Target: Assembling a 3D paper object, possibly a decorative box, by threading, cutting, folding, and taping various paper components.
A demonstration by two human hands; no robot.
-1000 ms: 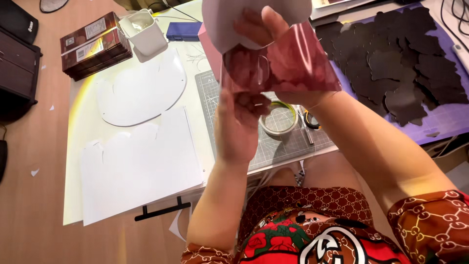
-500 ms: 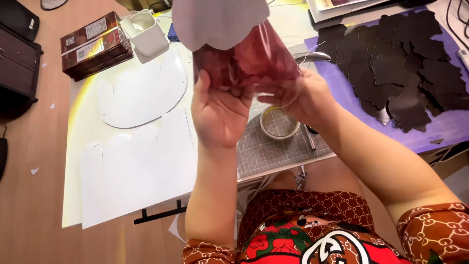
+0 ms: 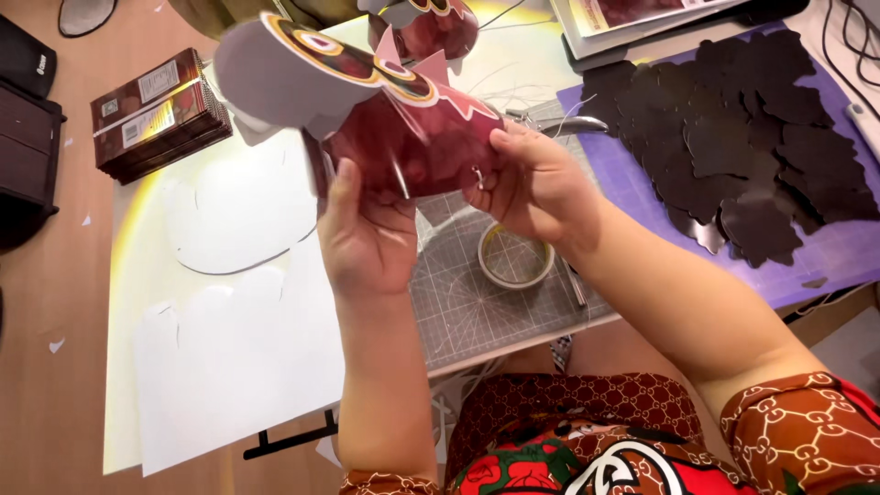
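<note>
Paper owl model (image 3: 403, 137), maroon, raised above cutting mat (image 3: 477, 302). Left hand (image 3: 367, 243) cups underside, fingers closed on body; right hand (image 3: 532, 183) pinches side seam. Likely joining step; alignment needs steady grip. Beyond: tape roll (image 3: 515, 257), dark cut-outs (image 3: 742, 156).

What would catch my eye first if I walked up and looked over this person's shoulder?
First, the dark red paper figure with ringed eye patterns, held up in the middle by the left hand from below and the right hand at its side. To the right, a pile of black cut-out shapes covers a purple mat. Below the hands, a roll of tape sits on a grey cutting mat.
</note>
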